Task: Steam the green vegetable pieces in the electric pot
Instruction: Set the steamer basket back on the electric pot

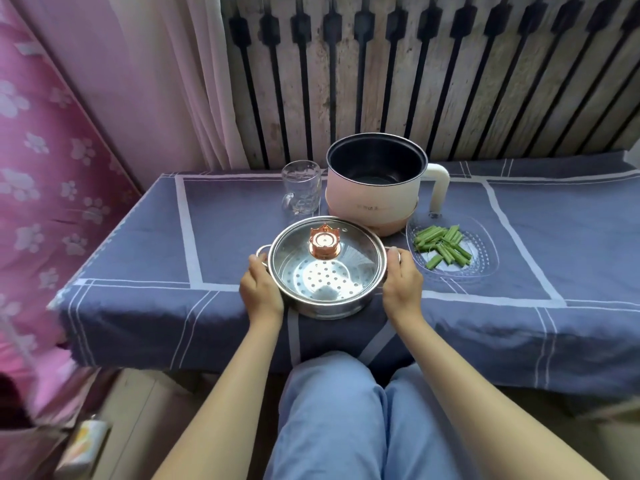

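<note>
A steel steamer basket (325, 306) with a perforated floor sits near the table's front edge, covered by a glass lid (298, 251) with a copper knob. My left hand (260, 287) grips its left side and my right hand (403, 284) grips its right side, by the small handles. Behind it stands the pale pink electric pot (374, 199), uncovered, its dark inside showing. To the right, green vegetable pieces (443, 245) lie on a clear plastic tray (485, 265).
An empty glass mug (301, 192) stands left of the pot. The table wears a blue cloth (138, 237) with white lines. A radiator and curtain rise behind it; my knees are under the front edge.
</note>
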`<state>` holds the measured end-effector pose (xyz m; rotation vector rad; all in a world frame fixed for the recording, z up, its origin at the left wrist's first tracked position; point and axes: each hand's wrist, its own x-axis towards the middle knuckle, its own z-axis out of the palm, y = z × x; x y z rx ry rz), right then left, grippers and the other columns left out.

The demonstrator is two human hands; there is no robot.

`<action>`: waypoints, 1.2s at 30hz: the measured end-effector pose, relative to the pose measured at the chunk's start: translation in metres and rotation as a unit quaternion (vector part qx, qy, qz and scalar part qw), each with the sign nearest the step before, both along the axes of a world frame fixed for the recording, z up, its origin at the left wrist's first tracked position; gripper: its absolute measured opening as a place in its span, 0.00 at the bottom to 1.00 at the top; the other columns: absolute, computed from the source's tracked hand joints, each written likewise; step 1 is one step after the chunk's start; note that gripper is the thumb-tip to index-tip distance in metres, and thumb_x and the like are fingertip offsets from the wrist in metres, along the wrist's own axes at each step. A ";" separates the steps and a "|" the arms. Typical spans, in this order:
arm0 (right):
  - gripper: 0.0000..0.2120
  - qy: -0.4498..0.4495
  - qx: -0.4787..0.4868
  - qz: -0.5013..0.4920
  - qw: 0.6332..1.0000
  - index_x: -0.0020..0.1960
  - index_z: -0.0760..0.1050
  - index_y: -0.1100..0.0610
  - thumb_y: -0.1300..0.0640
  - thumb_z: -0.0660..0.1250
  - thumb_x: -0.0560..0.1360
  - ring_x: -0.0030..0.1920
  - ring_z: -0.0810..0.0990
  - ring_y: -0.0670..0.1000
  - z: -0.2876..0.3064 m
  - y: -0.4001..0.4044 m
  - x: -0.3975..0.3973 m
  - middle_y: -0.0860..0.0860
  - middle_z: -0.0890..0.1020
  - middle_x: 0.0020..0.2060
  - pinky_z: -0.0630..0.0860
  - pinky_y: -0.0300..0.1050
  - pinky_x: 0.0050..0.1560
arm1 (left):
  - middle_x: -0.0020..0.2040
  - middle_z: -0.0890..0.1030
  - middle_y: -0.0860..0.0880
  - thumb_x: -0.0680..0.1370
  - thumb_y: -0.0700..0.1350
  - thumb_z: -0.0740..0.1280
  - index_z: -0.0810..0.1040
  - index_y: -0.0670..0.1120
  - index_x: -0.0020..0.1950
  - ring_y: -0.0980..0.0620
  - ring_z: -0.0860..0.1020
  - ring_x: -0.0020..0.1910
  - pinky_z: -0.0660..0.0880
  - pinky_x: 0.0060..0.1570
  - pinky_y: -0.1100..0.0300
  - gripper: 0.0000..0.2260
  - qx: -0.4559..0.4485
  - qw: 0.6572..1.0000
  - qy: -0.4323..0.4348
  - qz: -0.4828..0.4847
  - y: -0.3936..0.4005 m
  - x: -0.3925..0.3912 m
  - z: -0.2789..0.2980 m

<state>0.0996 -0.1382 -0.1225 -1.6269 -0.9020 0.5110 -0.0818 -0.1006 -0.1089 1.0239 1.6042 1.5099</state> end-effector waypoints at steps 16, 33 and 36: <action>0.11 0.079 0.039 -0.025 0.996 0.48 0.70 0.57 0.54 0.51 0.80 0.40 0.73 0.46 0.026 -0.020 -0.026 0.45 0.74 0.38 0.69 0.35 0.38 | 0.38 0.80 0.48 0.76 0.53 0.54 0.77 0.46 0.40 0.49 0.78 0.40 0.74 0.37 0.58 0.16 0.007 0.983 -0.171 -0.068 -0.024 0.007 0.021; 0.12 0.084 0.220 -0.058 0.970 0.43 0.68 0.55 0.55 0.50 0.81 0.37 0.73 0.43 0.112 0.006 -0.001 0.45 0.73 0.36 0.71 0.43 0.45 | 0.29 0.79 0.55 0.78 0.47 0.50 0.75 0.51 0.32 0.59 0.76 0.30 0.72 0.28 0.68 0.20 0.153 0.957 -0.224 -0.107 -0.002 0.043 0.107; 0.14 0.077 0.222 -0.063 0.970 0.44 0.70 0.58 0.53 0.51 0.81 0.40 0.76 0.41 0.119 0.013 0.012 0.50 0.77 0.39 0.71 0.39 0.45 | 0.35 0.81 0.53 0.78 0.48 0.50 0.77 0.51 0.35 0.58 0.78 0.33 0.73 0.32 0.66 0.19 0.157 0.960 -0.201 -0.116 0.008 0.052 0.120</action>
